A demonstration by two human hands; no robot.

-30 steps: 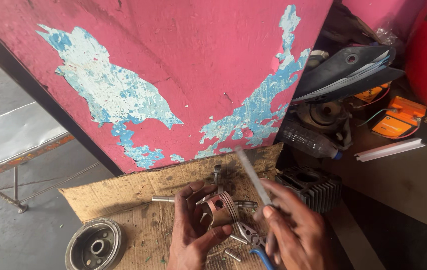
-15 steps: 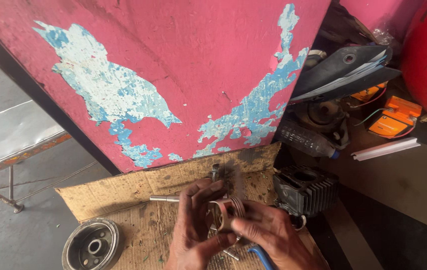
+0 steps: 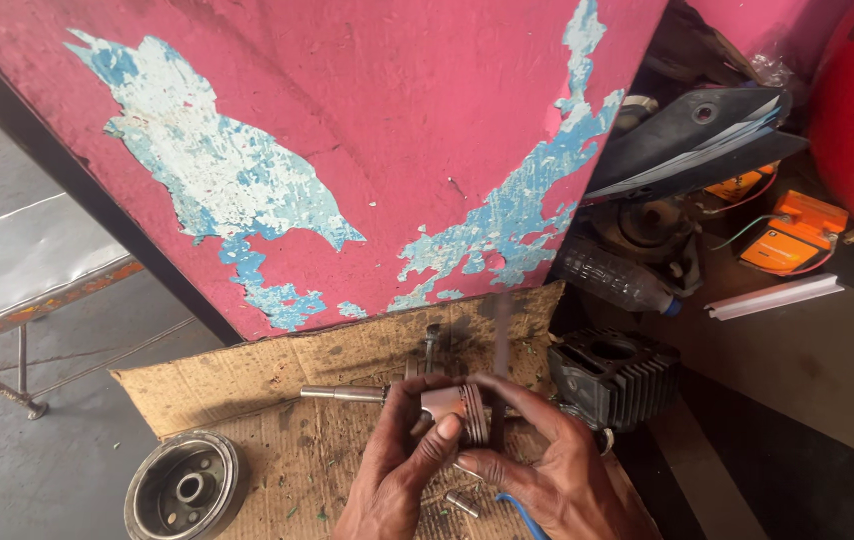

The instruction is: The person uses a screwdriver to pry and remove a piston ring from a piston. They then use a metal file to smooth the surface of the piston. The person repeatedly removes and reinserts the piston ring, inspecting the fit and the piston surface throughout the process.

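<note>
Piston point(image 3: 462, 412) pinched in my left hand point(image 3: 402, 470) grip over the cardboard point(image 3: 277, 400); my right hand point(image 3: 552, 465) grips a blurred thin blade point(image 3: 499, 370) against it, finned cylinder point(image 3: 615, 378) just right.

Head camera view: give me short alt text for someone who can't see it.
Two bare hands, left hand and right hand, hold a ridged grey metal piston over a stained brown cardboard sheet. A black finned engine cylinder sits to the right, a round dark metal drum to the left, a peeling pink panel behind.
</note>
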